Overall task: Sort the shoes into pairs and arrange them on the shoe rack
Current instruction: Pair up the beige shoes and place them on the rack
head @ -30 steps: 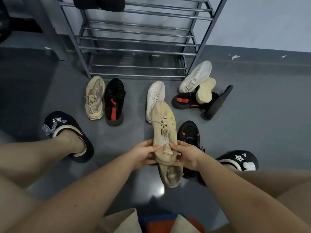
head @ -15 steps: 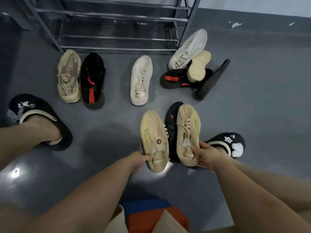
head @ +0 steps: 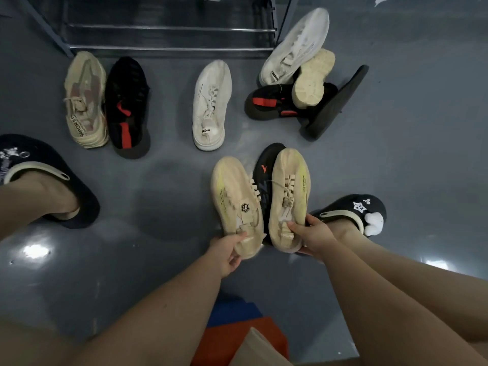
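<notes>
My left hand (head: 230, 250) grips the heel of one beige sneaker (head: 233, 199). My right hand (head: 311, 233) grips the heel of its matching beige sneaker (head: 290, 191). Both point away from me, side by side, over a black sneaker with orange marks (head: 265, 165) on the floor. Farther off lie a tan sneaker (head: 85, 99), a black-and-red sneaker (head: 128, 107), a white sneaker (head: 211, 104), and a heap of a second white sneaker (head: 295, 46), an upturned tan sneaker (head: 311, 80), a black-and-red sneaker (head: 266, 101) and a black sole (head: 335, 101). The metal shoe rack (head: 169, 48) stands at the top.
My feet wear dark slippers, one at the left (head: 45, 175) and one at the right (head: 351, 210), beside the held shoes. The floor is grey and glossy. An orange and blue block (head: 237, 336) sits below my arms.
The two beige sneakers were stacked in both hands; now each hand holds one, side by side. The view has tilted down, so less of the rack shows.
</notes>
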The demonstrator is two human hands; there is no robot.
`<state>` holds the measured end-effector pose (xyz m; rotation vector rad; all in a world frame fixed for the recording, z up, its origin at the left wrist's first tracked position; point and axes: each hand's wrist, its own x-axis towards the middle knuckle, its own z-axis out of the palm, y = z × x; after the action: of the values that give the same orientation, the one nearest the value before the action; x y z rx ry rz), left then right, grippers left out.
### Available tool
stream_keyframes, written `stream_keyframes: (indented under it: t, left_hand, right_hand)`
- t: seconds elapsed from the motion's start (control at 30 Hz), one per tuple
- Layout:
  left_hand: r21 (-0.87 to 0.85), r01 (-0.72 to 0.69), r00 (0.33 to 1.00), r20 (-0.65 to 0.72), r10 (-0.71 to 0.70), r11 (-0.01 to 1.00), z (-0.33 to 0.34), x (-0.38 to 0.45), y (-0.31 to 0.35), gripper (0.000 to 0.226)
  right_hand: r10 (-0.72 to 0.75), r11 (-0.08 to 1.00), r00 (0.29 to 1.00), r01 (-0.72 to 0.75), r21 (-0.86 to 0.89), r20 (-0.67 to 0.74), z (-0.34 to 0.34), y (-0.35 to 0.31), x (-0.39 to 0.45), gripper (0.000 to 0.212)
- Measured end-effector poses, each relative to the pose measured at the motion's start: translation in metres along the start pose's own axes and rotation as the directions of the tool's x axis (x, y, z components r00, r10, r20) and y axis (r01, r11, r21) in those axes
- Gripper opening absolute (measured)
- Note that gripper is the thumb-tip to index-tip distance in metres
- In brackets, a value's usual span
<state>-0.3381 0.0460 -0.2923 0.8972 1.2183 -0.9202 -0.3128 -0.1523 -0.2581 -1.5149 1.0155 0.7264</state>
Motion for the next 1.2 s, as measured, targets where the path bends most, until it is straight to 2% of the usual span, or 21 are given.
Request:
stream_keyframes:
  t: [0.07,0.23,0.37,0.53,0.63,0.77,0.9,1.0,1.2]
  left_hand:
    - [0.05,-0.002,1.0,0.023,0.001,0.999,-0.001,-0.002,0.0,0.028]
    - [0.169,-0.088,0.994,0.086,0.074,0.982,-0.002,-0.011,0.006,0.043]
    - [0.068,-0.077,0.984,0.167,0.065,0.995,-0.006,-0.027,0.02,0.038]
    - [0.011,-0.193,0.952,0.245,0.185,0.981,-0.024,-0.05,0.035,0.035]
    - [-0.044,-0.213,0.942,0.254,0.217,0.976,-0.041,-0.061,0.044,0.024]
    - [-0.022,-0.288,0.92,0.272,0.283,0.957,-0.061,-0.079,0.055,0.016]
    - [0.046,-0.385,0.881,0.317,0.352,0.922,-0.074,-0.1,0.069,0.018]
    - [-0.02,-0.437,0.846,0.329,0.419,0.899,-0.079,-0.115,0.083,0.025]
    - [-0.115,-0.529,0.754,0.392,0.527,0.841,-0.073,-0.147,0.107,0.024]
  right_hand:
    - [0.021,1.0,1.0,-0.021,0.014,0.011,-0.001,-0.002,-0.001,0.049]
    - [0.051,0.999,0.998,-0.051,0.012,0.025,-0.002,-0.005,-0.003,0.049]
    - [0.084,0.996,0.996,-0.085,0.018,0.023,0.004,-0.015,-0.01,0.044]
    - [0.1,0.99,0.994,-0.104,0.096,0.044,0.033,-0.032,-0.03,0.039]
    - [0.064,0.98,0.993,-0.081,0.184,0.097,0.046,-0.04,-0.043,0.038]
    - [-0.035,0.986,0.98,0.001,0.167,0.198,0.058,-0.05,-0.067,0.033]
    - [-0.102,0.987,0.964,0.066,0.148,0.246,0.065,-0.063,-0.085,0.035]
    - [-0.126,0.982,0.955,0.082,0.17,0.267,0.069,-0.078,-0.099,0.036]
    - [-0.255,0.965,0.934,0.232,0.118,0.251,0.069,-0.13,-0.141,0.025]
